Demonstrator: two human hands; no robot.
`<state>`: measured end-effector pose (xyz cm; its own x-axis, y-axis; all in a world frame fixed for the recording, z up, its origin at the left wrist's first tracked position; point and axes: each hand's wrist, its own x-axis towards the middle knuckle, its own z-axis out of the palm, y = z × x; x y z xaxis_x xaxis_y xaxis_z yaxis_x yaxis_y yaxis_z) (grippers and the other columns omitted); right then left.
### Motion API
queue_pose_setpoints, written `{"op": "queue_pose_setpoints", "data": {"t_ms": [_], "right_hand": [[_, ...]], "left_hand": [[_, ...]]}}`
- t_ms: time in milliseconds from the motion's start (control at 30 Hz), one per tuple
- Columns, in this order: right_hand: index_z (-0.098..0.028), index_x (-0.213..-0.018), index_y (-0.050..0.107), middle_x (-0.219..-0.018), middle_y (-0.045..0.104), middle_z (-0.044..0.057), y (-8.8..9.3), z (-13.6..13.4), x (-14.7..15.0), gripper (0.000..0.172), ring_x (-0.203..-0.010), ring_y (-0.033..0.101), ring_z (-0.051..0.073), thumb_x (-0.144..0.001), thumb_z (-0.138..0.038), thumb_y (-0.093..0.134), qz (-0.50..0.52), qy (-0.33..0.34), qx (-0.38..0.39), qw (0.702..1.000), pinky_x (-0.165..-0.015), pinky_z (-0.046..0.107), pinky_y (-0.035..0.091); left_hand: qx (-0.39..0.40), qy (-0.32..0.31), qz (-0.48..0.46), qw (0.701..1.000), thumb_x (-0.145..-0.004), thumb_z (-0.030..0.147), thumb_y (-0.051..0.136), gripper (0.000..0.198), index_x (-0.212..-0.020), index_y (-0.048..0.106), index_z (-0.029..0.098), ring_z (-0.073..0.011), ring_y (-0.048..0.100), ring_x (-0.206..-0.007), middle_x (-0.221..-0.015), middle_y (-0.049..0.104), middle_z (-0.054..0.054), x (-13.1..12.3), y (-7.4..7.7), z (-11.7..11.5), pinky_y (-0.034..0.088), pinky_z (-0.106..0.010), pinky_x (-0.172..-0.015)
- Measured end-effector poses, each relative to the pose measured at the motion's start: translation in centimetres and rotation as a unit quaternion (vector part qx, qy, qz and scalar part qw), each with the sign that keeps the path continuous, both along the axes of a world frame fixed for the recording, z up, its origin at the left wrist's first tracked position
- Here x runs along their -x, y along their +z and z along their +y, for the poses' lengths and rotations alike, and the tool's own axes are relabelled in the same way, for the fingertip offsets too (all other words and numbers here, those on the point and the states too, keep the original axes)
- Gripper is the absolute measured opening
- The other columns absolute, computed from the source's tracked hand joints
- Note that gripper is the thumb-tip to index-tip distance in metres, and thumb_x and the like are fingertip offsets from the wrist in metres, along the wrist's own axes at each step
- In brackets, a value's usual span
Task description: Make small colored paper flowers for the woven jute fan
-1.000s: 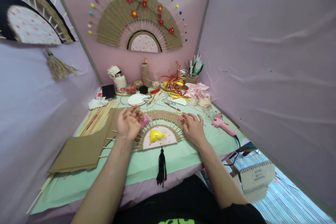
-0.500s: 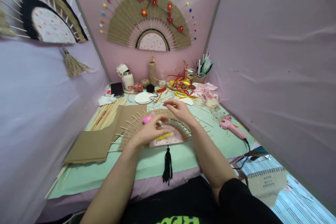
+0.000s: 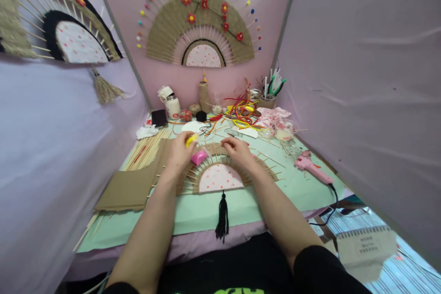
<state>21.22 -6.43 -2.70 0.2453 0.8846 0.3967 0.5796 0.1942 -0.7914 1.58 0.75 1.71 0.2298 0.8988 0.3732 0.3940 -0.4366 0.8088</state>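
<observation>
One yellow packet has risen off one fan.

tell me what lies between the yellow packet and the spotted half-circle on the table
The head view shows a pink packet, then pale sticks and a brown rim, between the yellow packet in the left hand and the spotted half-circle.

Single head-worn view, forward and down, close above the mint-green tablecloth, pink partition panel beyond.
</observation>
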Motion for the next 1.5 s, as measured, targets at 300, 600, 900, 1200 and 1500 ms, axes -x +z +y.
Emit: {"op": "queue_pose_setpoints", "data": {"t_ms": [300, 600, 900, 1200, 1500], "right_hand": [[-0.017, -0.111, 0.064, -0.107, 0.068, 0.008, 0.0, -0.9, 3.4, 0.025, -0.102, 0.056, 0.020, -0.088, -0.021, 0.053, -0.198, 0.103, 0.030, 0.974, -0.093, 0.034, 0.039], [-0.021, -0.111, 0.064, -0.107, 0.068, 0.007, -0.6, -0.6, 3.0, 0.026, -0.104, 0.054, 0.021, -0.087, -0.022, 0.054, -0.214, 0.077, 0.044, 0.973, -0.094, 0.036, 0.036], [-0.022, -0.106, 0.067, -0.110, 0.069, 0.007, -0.6, -0.5, 2.9, 0.024, -0.110, 0.053, 0.023, -0.087, -0.025, 0.054, -0.205, 0.014, 0.055, 0.977, -0.100, 0.041, 0.029], [-0.022, -0.096, 0.068, -0.102, 0.070, 0.004, 1.6, 0.6, 3.7, 0.022, -0.101, 0.059, 0.020, -0.081, -0.016, 0.053, -0.051, -0.014, -0.078, 0.996, -0.097, 0.038, 0.038], [-0.021, -0.091, 0.064, -0.106, 0.065, 0.007, 3.7, 2.3, 6.7, 0.014, -0.103, 0.059, 0.020, -0.082, -0.023, 0.053, 0.039, 0.008, -0.165, 0.986, -0.086, 0.033, 0.048]], "left_hand": [[-0.029, 0.118, 0.324, 0.938, -0.081, 0.024, 0.051, 0.036, -0.114, 0.062, 0.016, -0.0312, 0.059, -0.109, -0.113, 0.066, -0.016, 2.4, -1.6, 5.4, 0.045, -0.042, -0.091], [-0.076, 0.051, 0.183, 0.979, -0.075, 0.026, 0.052, 0.040, -0.113, 0.059, 0.014, -0.0255, 0.055, -0.114, -0.119, 0.062, -0.013, 2.1, -2.1, 3.8, 0.042, -0.037, -0.097], [-0.051, -0.153, 0.329, 0.930, -0.061, 0.051, 0.074, 0.058, -0.104, 0.062, 0.014, -0.0296, 0.057, -0.096, -0.100, 0.064, -0.011, 0.7, -3.4, 1.6, 0.045, -0.041, -0.084], [-0.060, -0.149, 0.091, 0.983, -0.069, 0.019, 0.060, 0.027, -0.096, 0.064, 0.018, -0.0201, 0.058, -0.094, -0.098, 0.064, -0.005, 0.7, -3.3, 2.5, 0.045, -0.034, -0.086], [-0.093, -0.105, -0.048, 0.989, -0.069, 0.018, 0.062, 0.020, -0.089, 0.064, 0.018, -0.0178, 0.057, -0.090, -0.092, 0.061, -0.004, 1.0, -3.0, 2.7, 0.049, -0.029, -0.074]]}}
